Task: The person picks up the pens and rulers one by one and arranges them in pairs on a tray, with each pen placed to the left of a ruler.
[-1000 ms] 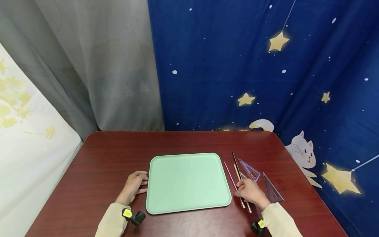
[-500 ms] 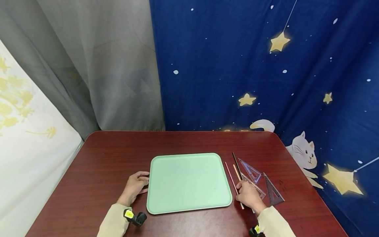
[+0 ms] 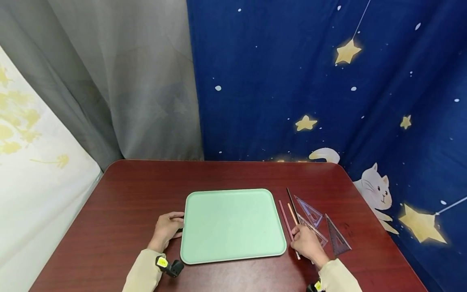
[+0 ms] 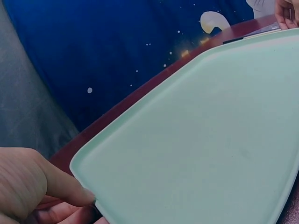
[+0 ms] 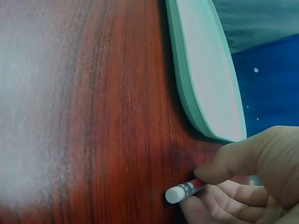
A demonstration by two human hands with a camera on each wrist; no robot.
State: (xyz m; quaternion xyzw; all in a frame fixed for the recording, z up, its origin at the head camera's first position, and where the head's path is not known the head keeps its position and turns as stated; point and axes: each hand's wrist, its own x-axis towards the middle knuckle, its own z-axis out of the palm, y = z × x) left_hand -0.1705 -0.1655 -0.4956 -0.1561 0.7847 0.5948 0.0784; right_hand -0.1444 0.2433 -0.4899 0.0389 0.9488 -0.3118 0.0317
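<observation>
My left hand (image 3: 166, 229) is at the left edge of a pale green tray (image 3: 233, 225). In the left wrist view its thumb (image 4: 70, 189) lies on the tray's rim, with the other fingers below it. My right hand (image 3: 306, 242) pinches a pinkish-red pencil (image 3: 285, 215) near its lower end. In the right wrist view, the pencil's white eraser (image 5: 175, 194) sticks out from between thumb and fingers. A black pencil (image 3: 290, 198) and a tan pencil (image 3: 292, 213) lie just beyond that hand, their lower ends hidden by it.
Several set squares lie to the right: a bluish one (image 3: 309, 211), a clear one (image 3: 322, 237) partly behind the right hand, and a darker one (image 3: 336, 235). All this stands on a reddish-brown table (image 3: 146, 190) backed by a blue star-patterned curtain (image 3: 262, 101).
My right hand has shifted slightly down and left and now pinches the pinkish-red pencil, which sits slightly further right. The left fingers have come closer against the tray's edge.
</observation>
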